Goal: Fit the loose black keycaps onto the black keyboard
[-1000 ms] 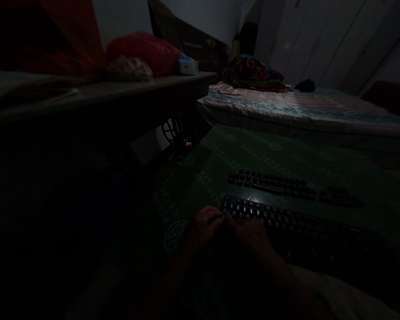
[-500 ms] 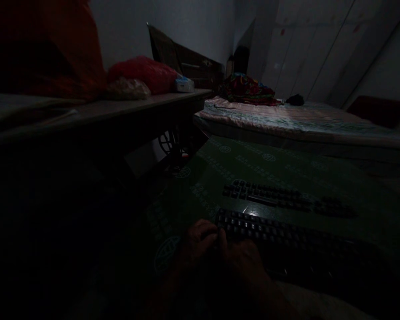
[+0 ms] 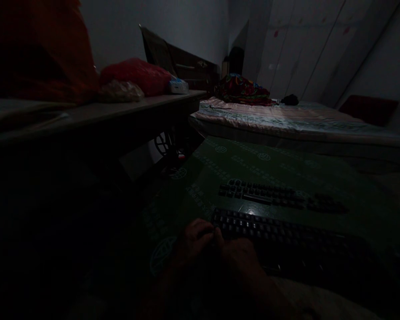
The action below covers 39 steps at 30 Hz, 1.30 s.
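Observation:
A black keyboard (image 3: 270,231) lies in front of me on a green table covering, stretching off to the right into shadow. At its left end my left hand (image 3: 194,238) has its fingers curled, thumb and forefinger close together at the corner. Beside it, my right hand (image 3: 240,255) reaches over the near left edge with its fingertips almost meeting the left hand's. Whatever small thing may be between the fingertips is lost in the dark. Behind the keyboard, loose black keycaps (image 3: 258,199) are laid out in rows, a long bar-shaped one among them.
The green table covering (image 3: 200,173) bears pale printed marks. On the left, a sideboard-like table (image 3: 160,102) holds a red plastic bag (image 3: 136,75), a larger orange bag (image 3: 53,49) and a small pack (image 3: 179,86). A bed (image 3: 270,115) with bundled patterned cloth (image 3: 243,89) stands beyond.
The whole view has shifted slightly, so things sit a little farther left. Both hands stay at the keyboard's left end with only slight finger movement; the keycap rows look unchanged.

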{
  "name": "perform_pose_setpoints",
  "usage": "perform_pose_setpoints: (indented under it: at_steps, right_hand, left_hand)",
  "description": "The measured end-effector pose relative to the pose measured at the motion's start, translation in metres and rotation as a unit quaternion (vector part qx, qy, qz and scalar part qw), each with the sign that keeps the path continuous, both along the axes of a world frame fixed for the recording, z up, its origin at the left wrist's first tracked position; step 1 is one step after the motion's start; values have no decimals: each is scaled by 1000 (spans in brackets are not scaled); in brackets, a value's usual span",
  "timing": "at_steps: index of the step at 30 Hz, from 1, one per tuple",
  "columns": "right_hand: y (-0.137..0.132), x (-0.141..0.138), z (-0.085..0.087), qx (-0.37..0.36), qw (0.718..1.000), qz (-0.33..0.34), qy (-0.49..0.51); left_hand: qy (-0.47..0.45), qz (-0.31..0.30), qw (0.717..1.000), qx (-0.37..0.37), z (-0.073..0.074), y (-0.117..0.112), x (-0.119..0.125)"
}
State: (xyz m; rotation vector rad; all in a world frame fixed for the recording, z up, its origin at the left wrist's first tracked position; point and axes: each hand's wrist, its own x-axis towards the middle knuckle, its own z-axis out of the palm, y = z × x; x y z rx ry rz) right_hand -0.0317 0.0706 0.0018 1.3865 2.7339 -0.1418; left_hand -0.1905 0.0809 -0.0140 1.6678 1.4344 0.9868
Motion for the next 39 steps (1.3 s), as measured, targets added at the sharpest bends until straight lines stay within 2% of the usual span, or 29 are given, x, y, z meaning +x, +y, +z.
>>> perform_pose_setpoints:
  at_steps: [11, 19, 26, 34, 39]
  right_hand:
    - [14, 12, 10, -45, 995, -84, 33]
    - [16, 12, -3, -2, 993, -95, 73]
    - [17, 12, -3, -29, 992, -99, 75]
    - [20, 14, -10, -32, 991, -95, 94]
    - [19, 13, -10, -24, 988, -106, 107]
  left_hand:
    - [9, 4, 1000, 6, -4, 0, -3]
    - [3, 8, 1000, 14, -5, -1, 0]
    - [-8, 8, 1000, 7, -8, -1, -1]
    - [-7, 19, 1000, 8, 0, -1, 2]
    - [-2, 20, 1000, 19, -4, 0, 1]
